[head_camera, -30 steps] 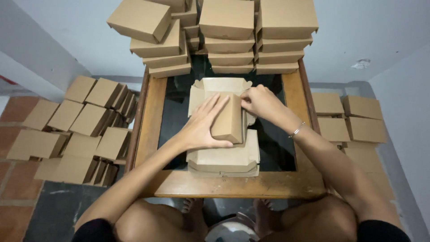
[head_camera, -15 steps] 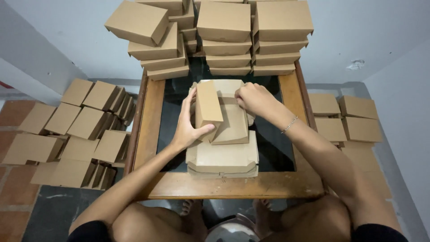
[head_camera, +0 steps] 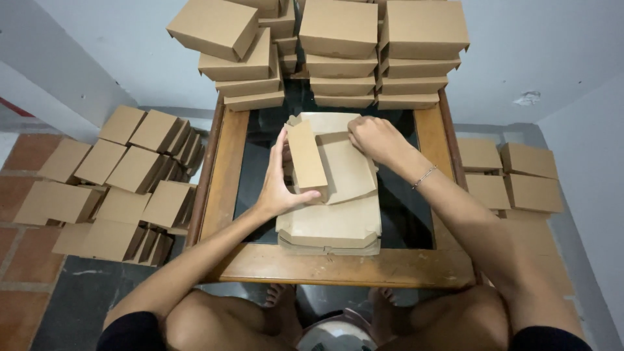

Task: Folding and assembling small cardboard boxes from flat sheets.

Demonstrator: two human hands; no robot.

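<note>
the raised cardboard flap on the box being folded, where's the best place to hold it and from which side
Probably its long outer face, from the left: the cardboard flap stands upright on the flat box blank, its broad side facing the left hand, while the right hand pins the blank's far edge.

Soft, even indoor light fills the frame, bright on the pale wall (head_camera: 533, 39) at the upper right and duller on the floor (head_camera: 39, 305) at the lower left. Shadows are faint and short under the boxes (head_camera: 338, 39). The dark glass of the desk (head_camera: 253, 169) shows a weak sheen, no harsh glare. Focus is sharp throughout; straight edges bow slightly toward the corners.
</note>
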